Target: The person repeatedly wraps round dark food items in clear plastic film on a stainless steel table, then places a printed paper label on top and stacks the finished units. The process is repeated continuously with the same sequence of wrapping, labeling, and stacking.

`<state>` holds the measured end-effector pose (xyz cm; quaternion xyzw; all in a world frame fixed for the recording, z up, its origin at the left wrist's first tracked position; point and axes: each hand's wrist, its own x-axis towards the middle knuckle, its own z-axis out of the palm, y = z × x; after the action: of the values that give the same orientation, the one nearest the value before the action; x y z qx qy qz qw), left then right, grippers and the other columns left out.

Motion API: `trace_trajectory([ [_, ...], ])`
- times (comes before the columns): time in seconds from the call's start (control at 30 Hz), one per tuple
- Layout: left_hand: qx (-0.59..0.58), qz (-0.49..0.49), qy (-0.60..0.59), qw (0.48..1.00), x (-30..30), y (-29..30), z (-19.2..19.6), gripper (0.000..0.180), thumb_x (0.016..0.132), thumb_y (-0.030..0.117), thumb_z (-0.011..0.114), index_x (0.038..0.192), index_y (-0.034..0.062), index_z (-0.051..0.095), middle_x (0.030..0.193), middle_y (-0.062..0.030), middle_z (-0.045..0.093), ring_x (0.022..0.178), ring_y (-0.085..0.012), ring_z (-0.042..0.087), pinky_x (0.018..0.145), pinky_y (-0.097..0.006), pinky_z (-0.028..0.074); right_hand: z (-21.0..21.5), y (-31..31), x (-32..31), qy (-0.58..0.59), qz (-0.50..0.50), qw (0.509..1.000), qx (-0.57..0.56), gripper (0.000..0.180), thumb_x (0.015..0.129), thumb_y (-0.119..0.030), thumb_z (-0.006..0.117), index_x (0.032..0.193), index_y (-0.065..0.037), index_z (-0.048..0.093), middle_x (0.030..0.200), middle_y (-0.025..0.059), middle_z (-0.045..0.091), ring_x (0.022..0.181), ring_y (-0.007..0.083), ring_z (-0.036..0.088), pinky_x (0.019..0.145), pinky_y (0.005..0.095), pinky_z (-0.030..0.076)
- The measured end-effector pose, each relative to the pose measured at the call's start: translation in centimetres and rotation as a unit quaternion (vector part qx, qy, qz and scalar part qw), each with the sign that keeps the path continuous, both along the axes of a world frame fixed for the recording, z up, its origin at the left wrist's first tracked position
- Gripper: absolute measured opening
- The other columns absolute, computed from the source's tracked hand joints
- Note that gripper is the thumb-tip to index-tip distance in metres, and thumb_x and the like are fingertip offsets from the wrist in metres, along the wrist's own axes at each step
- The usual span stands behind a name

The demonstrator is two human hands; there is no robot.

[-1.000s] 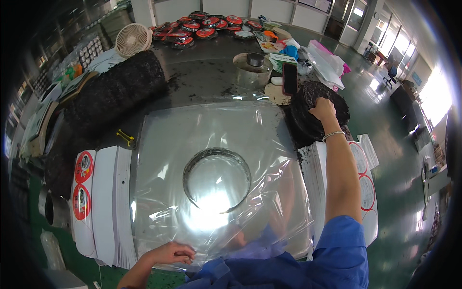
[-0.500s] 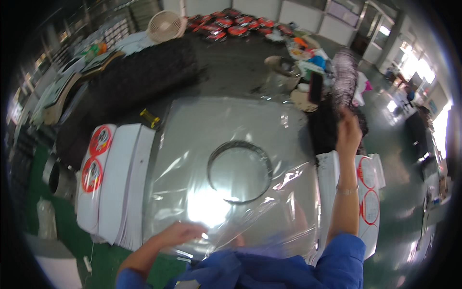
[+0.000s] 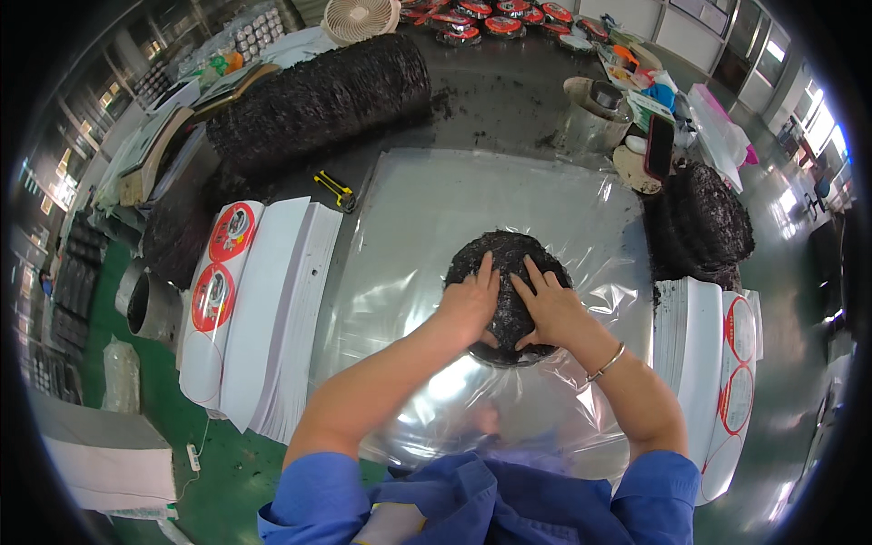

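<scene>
A round black cake of what looks like dried seaweed lies flat on clear plastic film in front of me. My left hand rests on its left half, with fingers stretched out and thumb apart. On the right half my right hand presses down with spread fingers. Both palms face downward, and neither hand grips anything. To the right stands a stack of similar black cakes. A long roll-like row of them lies at the far left.
Stacks of white printed sheets with red circles flank the film, one at left and one at right. A yellow cutter knife lies beyond the left stack. Farther back are a metal cylinder, a phone and a fan.
My right hand has come from the right-hand stack to the middle, and my left hand has moved up and inward. The black cake now lies where only a dark ring showed on the film.
</scene>
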<state>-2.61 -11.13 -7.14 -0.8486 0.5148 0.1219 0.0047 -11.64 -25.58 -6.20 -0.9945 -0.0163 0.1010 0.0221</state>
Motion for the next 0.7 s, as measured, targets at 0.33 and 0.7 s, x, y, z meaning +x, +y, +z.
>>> trace_trajectory([
  [0.33,0.128,0.056,0.113,0.984,2.1,-2.8,-2.0,0.113,0.057,0.052,0.073,0.138,0.0036,0.010,0.143,-0.0198,0.007,0.113,-0.0346,0.044,0.094,-0.038,0.039,-2.8,-2.7,3.3,-0.036,-0.200,0.896,0.394,0.061,0.080,-0.029,0.057,0.128,-0.003,0.029,0.106,0.0171,0.056,0.072,0.0277,0.062,0.065,0.0364,0.054],
  [0.7,-0.274,-0.304,0.099,0.907,-11.9,7.5,-7.9,0.040,0.076,0.023,0.059,0.107,0.0002,0.051,0.121,-0.0146,0.048,0.112,-0.0297,0.046,0.093,-0.037,0.038,2.3,-0.9,-8.4,-0.241,-0.149,0.682,0.674,0.041,0.088,-0.017,0.048,0.124,0.001,0.037,0.100,0.0135,0.059,0.085,0.0201,0.059,0.077,0.0309,0.049],
])
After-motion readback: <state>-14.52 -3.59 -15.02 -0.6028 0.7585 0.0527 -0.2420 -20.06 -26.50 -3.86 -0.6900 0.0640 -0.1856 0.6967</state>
